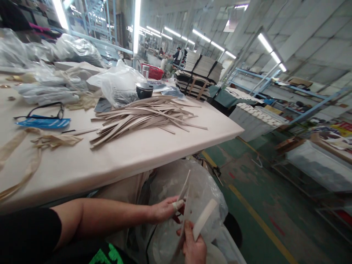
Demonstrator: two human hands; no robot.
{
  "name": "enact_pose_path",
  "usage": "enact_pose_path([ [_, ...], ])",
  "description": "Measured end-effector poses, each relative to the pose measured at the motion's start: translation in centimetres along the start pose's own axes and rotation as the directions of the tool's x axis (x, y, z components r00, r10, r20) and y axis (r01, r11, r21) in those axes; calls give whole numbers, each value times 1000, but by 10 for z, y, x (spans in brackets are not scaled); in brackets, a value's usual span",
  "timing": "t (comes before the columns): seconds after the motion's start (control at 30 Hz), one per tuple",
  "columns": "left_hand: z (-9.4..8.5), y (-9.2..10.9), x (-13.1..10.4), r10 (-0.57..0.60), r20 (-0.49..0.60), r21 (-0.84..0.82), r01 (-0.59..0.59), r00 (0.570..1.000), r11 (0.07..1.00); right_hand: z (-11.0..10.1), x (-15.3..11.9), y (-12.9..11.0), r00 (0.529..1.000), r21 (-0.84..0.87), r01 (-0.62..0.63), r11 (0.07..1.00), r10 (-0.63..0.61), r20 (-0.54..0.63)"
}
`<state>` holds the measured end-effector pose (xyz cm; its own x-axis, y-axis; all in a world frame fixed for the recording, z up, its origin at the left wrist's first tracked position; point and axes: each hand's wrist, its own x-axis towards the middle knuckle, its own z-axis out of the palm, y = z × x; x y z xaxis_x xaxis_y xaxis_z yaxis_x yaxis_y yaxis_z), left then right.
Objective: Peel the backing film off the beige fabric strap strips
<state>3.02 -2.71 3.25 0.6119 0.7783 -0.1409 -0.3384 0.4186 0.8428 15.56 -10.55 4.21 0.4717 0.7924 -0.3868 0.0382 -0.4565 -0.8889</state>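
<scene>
Over a bin lined with clear plastic (165,179), both hands are closed on pale beige strips below the table edge. My left hand (165,209), with a light wrap around one finger, pinches a thin strip (184,186) that points upward. Something dark red shows just under its fingers, too small to make out. My right hand (194,246) grips a wider strip (205,218), its flat face turned up. Another long narrow strip (187,209) runs upright between the two hands. A pile of similar strips (143,119) lies on the table above.
The covered table (132,157) bears eyeglasses (46,110) on a blue packet, tan fabric bands (24,157), a dark cup (144,90) and plastic bags (118,82). Stacked panels (202,69) stand behind. To the right is green floor (247,179) with a yellow line, then a loaded rack (316,165).
</scene>
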Motion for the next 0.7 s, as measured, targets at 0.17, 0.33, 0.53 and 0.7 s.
enact_pose_path([
  [0.17,1,-2,-6,-51,134,138,33,990,990,2,11,-4,999,45,38,998,-39,23],
  [0.33,2,-2,-10,-79,167,237,38,983,971,5,18,9,995,113,-29,993,18,98],
  [0.53,1,0,-7,-65,193,283,8,979,959,2,15,11,994,-237,109,965,-107,22],
  [0.7,-8,17,-7,22,320,477,-182,947,860,-24,9,-10,947,-368,173,914,-256,-192],
])
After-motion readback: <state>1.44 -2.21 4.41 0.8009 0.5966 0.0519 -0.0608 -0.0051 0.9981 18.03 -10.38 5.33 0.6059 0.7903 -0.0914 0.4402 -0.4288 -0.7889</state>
